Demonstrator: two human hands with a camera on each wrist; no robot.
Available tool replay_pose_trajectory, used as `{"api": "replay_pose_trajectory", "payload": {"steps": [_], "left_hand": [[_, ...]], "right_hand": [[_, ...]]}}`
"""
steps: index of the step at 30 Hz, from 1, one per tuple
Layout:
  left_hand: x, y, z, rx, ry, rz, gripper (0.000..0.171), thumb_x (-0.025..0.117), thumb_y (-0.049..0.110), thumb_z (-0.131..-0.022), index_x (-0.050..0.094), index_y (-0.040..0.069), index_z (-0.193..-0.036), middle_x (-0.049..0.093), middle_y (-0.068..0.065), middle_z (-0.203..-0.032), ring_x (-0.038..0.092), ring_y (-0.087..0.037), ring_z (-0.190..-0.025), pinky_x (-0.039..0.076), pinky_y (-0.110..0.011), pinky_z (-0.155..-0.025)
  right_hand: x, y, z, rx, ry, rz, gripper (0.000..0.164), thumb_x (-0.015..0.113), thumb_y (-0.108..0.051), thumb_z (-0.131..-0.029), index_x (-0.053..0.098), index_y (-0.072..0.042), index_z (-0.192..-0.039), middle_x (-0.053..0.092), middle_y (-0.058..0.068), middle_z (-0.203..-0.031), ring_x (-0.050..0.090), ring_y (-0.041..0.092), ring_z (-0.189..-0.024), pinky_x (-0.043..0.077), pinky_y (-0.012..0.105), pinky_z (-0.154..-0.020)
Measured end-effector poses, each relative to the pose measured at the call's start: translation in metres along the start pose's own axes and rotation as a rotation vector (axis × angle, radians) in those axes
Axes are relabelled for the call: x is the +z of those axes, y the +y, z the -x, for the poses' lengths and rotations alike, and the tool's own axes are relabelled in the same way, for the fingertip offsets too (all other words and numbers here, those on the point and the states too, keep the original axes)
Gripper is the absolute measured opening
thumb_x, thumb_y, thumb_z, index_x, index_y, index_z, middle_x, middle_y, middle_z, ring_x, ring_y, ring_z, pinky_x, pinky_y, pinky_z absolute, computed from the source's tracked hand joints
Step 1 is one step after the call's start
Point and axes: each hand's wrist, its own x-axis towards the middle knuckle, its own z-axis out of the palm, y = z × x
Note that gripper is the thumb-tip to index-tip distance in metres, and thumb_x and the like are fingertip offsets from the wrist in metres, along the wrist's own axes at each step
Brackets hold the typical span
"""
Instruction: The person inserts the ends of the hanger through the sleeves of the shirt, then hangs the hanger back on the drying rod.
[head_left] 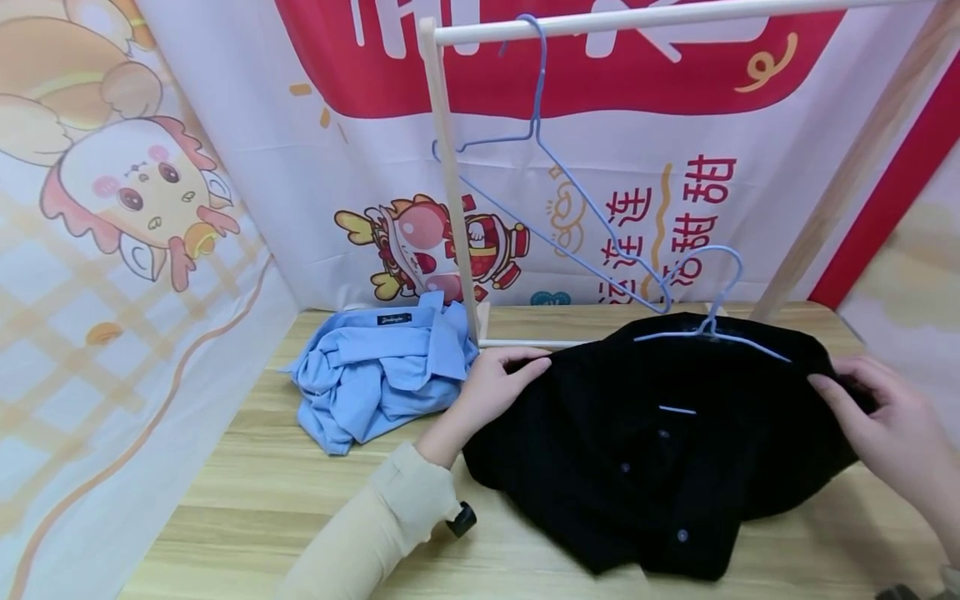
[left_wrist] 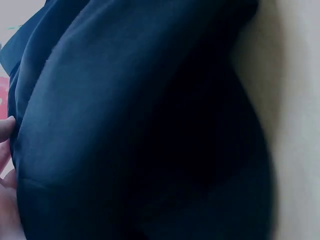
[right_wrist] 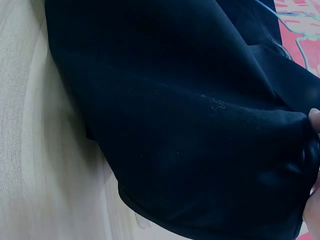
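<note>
A black buttoned shirt (head_left: pixel 600 442) lies bunched over the table's right half, its buttoned front facing up. Out of its neck rises the hook of a blue hanger (head_left: pixel 723 287); part of the hanger's arms shows against the cloth and the rest is hidden inside. My left hand (head_left: pixel 495 387) pinches the shirt at its left shoulder edge, thumb on top. At the opposite shoulder, my right hand (head_left: pixel 888 408) grips the fabric between thumb and fingers. Black cloth (left_wrist: pixel 100 125) fills most of the left wrist view, and the right wrist view shows the right fingertips (right_wrist: pixel 314 119) at its edge.
A crumpled light blue shirt (head_left: pixel 375 367) lies on the wooden table (head_left: pixel 225 500) at the left. Behind the work stands a wooden rack, its white rail (head_left: pixel 645 17) carrying a bare blue hanger (head_left: pixel 540 137). Printed cloth backdrops (head_left: pixel 337 150) enclose the table.
</note>
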Motion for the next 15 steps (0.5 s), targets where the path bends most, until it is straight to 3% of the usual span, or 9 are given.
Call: {"api": "replay_pose_trajectory", "payload": {"steps": [8, 15], "left_hand": [[0.004, 0.010, -0.017, 0.004, 0.040, 0.066, 0.029, 0.068, 0.029, -0.101, 0.076, 0.011, -0.122, 0.072, -0.002, -0.123, 0.063, -0.016, -0.119, 0.046, -0.039, -0.106], [0.007, 0.013, -0.022, 0.051, 0.042, 0.101, 0.029, 0.068, 0.026, -0.101, 0.075, 0.008, -0.123, 0.072, -0.003, -0.123, 0.062, -0.016, -0.120, 0.045, -0.037, -0.107]], "right_hand": [[-0.001, 0.004, 0.000, 0.089, 0.026, 0.005, 0.006, 0.066, 0.004, -0.096, 0.062, 0.005, -0.093, 0.051, -0.031, -0.092, 0.045, -0.008, -0.082, 0.033, 0.003, -0.074], [-0.003, 0.006, 0.000, 0.089, 0.079, -0.031, 0.021, 0.066, 0.007, -0.095, 0.065, -0.013, -0.086, 0.053, -0.032, -0.097, 0.047, -0.010, -0.085, 0.033, 0.003, -0.076]]}}
